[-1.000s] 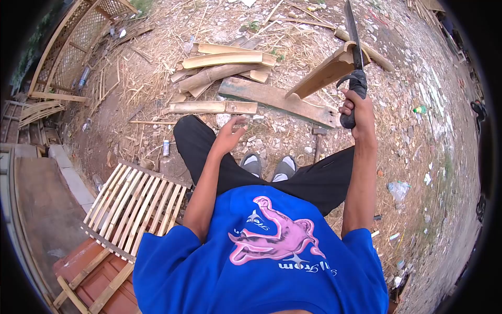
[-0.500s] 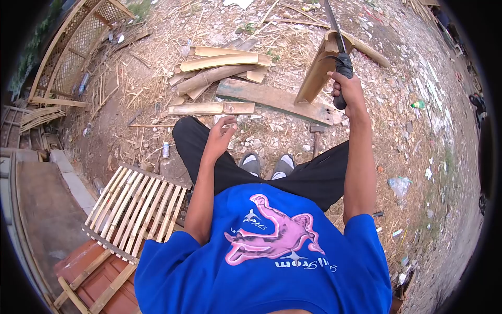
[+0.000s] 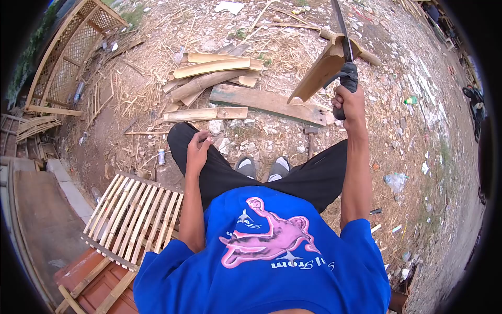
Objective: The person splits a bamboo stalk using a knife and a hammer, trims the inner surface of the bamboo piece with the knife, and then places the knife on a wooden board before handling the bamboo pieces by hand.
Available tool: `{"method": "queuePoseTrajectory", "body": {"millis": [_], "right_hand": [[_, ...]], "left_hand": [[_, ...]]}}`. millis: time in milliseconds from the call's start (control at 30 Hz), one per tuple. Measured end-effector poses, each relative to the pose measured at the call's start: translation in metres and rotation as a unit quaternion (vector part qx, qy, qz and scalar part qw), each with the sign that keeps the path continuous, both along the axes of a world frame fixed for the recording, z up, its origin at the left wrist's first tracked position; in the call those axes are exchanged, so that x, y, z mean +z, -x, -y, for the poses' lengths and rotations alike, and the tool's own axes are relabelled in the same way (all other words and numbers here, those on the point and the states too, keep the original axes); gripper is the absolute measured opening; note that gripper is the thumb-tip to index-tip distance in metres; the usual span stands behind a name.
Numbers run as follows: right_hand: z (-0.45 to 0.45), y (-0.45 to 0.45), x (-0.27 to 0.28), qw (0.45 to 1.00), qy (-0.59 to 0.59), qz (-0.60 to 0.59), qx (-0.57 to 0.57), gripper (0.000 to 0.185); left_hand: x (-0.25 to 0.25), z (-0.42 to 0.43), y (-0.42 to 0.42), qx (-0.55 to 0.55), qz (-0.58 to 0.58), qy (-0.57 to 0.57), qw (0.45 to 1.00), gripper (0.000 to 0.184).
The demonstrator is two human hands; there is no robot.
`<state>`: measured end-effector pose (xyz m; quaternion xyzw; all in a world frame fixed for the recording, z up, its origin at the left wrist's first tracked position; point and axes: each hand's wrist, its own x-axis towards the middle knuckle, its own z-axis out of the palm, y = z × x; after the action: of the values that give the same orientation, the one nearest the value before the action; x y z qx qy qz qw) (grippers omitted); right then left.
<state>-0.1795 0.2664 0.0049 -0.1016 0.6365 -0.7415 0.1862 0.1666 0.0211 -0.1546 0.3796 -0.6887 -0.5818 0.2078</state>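
My right hand is wrapped around the black-bound handle of a machete, its long blade pointing forward. The blade lies against the upper end of a split bamboo piece; whether it is wedged into it I cannot tell. That bamboo leans over a wooden plank, its lower end at the plank's surface. Above my left knee, my left hand is empty, its fingers loosely bent and apart.
Split bamboo pieces are heaped beyond the plank. A hammer lies near my right foot. At left are a slatted bamboo panel, a can and a lattice-backed bamboo frame. Rubble and straw cover the ground.
The split bamboo has tipped further over, its top shifting right with the machete. My left hand has drawn back toward my body and left.
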Motion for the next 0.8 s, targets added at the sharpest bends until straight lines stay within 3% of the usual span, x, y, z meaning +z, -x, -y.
{"method": "queuePoseTrajectory", "body": {"millis": [100, 233, 300, 367, 433, 533, 567, 600, 800], "right_hand": [[-0.026, -0.003, 0.069, 0.998, -0.013, -0.062, 0.025, 0.018], [-0.057, -0.009, 0.158, 0.987, 0.01, -0.136, 0.086, 0.035], [-0.069, -0.003, 0.181, 0.985, -0.007, -0.147, 0.094, 0.049], [-0.067, -0.001, 0.184, 0.986, 0.002, -0.137, 0.095, 0.052], [-0.052, 0.013, 0.153, 0.988, -0.015, -0.101, 0.115, 0.039], [0.004, 0.017, -0.011, 0.975, -0.154, 0.106, 0.124, 0.02], [0.018, 0.02, -0.038, 0.985, -0.119, 0.096, 0.086, 0.016], [0.037, 0.023, -0.039, 0.987, -0.107, 0.108, 0.042, 0.013], [0.062, 0.031, -0.038, 0.985, -0.131, 0.049, 0.103, 0.013]], "left_hand": [[0.006, -0.001, 0.006, 0.002, 0.016, -0.005, 1.0, 0.031], [0.002, -0.001, 0.016, -0.011, 0.007, -0.018, 1.0, 0.03], [0.001, -0.001, 0.019, -0.014, -0.004, -0.022, 1.0, 0.03], [0.002, -0.004, 0.019, -0.011, -0.003, -0.03, 0.999, 0.03], [0.004, -0.002, 0.021, -0.002, -0.003, -0.035, 0.999, 0.03], [0.007, 0.0, 0.014, 0.001, 0.008, -0.047, 0.999, 0.031], [0.004, -0.003, 0.008, 0.001, 0.015, -0.061, 0.998, 0.031], [0.006, 0.002, 0.008, 0.013, 0.015, -0.065, 0.998, 0.032], [0.002, 0.01, -0.004, 0.061, -0.008, -0.082, 0.995, 0.03]]}}
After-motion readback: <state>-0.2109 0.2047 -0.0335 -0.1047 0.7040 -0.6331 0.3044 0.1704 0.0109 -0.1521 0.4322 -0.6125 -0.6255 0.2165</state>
